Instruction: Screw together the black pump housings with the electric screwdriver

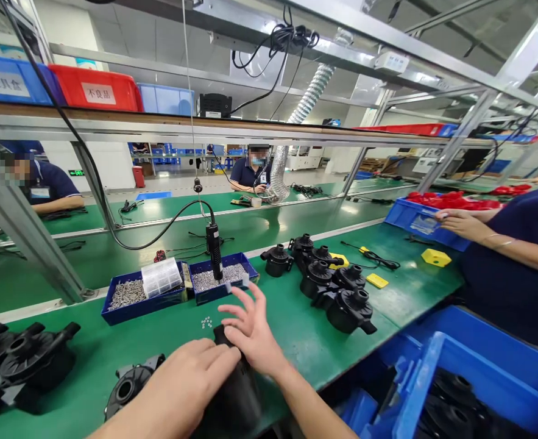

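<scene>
My left hand (pixel 184 381) lies over a black pump housing (pixel 234 390) at the near edge of the green bench, fingers curled round its top. My right hand (pixel 250 326) hovers just above and behind that housing with fingers spread and nothing in them. A black pump cover (pixel 127 384) lies to the left of the housing. A few small screws (pixel 206 322) sit loose on the mat ahead of my hands. The hanging black electric screwdriver (pixel 214 249) stands over a blue tray of screws (pixel 223 277).
Several finished black pumps (pixel 337 286) stand to the right, more black pumps (pixel 22 363) at the left. A second blue tray (pixel 143 292) holds screws and a clear box. Blue bins (pixel 474 384) sit lower right. A co-worker's arm (pixel 492 241) reaches in from the right; other people sit across the line.
</scene>
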A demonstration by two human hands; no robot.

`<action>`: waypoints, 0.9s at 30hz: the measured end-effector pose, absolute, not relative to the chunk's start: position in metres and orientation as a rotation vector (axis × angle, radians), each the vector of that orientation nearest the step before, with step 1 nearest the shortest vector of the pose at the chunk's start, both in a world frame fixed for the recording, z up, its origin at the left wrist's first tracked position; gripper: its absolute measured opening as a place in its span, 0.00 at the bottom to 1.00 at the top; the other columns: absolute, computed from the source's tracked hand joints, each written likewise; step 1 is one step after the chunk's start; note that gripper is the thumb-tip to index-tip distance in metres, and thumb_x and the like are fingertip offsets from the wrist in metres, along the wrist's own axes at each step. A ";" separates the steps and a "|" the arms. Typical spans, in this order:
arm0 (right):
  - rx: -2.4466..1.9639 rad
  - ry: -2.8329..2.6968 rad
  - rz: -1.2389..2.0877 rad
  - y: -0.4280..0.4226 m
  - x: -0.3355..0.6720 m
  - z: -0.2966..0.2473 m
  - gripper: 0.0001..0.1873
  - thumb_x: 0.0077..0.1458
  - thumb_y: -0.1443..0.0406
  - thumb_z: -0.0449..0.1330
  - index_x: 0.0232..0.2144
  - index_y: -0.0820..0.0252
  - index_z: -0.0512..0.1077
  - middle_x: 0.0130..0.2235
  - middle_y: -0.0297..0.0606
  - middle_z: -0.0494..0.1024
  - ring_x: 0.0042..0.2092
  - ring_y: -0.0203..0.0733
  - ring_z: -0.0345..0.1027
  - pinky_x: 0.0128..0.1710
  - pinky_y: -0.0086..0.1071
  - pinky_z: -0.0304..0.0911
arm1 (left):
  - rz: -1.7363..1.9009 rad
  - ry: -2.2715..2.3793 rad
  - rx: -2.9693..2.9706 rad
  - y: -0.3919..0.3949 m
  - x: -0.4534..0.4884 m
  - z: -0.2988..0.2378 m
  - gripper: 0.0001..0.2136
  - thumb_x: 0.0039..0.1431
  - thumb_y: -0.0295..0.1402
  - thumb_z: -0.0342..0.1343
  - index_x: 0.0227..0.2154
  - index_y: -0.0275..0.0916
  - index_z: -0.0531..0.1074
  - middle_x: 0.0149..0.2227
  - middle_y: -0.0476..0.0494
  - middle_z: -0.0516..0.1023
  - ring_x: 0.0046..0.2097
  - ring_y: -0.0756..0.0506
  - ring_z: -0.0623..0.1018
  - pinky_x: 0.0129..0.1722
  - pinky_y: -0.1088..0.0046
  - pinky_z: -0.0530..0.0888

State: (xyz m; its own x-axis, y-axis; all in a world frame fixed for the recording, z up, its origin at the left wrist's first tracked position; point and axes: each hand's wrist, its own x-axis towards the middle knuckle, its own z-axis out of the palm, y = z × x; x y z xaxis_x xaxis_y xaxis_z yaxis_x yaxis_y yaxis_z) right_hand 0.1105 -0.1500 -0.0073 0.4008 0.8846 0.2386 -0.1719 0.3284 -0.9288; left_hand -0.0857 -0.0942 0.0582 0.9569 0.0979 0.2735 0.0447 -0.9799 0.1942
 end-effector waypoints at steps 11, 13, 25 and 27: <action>-1.281 -0.818 1.184 -0.245 0.118 0.002 0.53 0.58 0.60 0.75 0.74 0.47 0.49 0.34 0.27 0.79 0.26 0.32 0.59 0.29 0.29 0.50 | 0.280 0.233 2.645 -0.083 -0.086 0.058 0.18 0.72 0.18 0.45 0.56 0.45 0.67 0.47 0.42 0.81 0.44 0.41 0.79 0.42 0.67 0.73; -1.343 -0.807 1.177 -0.250 0.112 0.005 0.54 0.57 0.63 0.73 0.75 0.46 0.47 0.34 0.27 0.80 0.26 0.32 0.58 0.29 0.29 0.50 | 0.281 0.222 2.643 -0.083 -0.086 0.058 0.19 0.72 0.18 0.44 0.56 0.45 0.67 0.47 0.42 0.81 0.45 0.41 0.80 0.43 0.66 0.74; -1.505 -0.841 1.184 -0.245 0.103 0.016 0.61 0.52 0.66 0.70 0.78 0.50 0.40 0.34 0.28 0.82 0.27 0.35 0.59 0.29 0.32 0.50 | 0.328 0.182 2.635 -0.083 -0.086 0.063 0.19 0.73 0.18 0.43 0.57 0.46 0.66 0.48 0.44 0.81 0.46 0.42 0.80 0.44 0.67 0.74; -1.519 -0.839 1.171 -0.246 0.101 0.019 0.60 0.54 0.66 0.69 0.78 0.50 0.41 0.34 0.28 0.82 0.27 0.34 0.59 0.30 0.32 0.51 | 0.329 0.185 2.644 -0.084 -0.086 0.063 0.19 0.72 0.17 0.44 0.56 0.45 0.66 0.47 0.44 0.81 0.45 0.41 0.80 0.43 0.67 0.74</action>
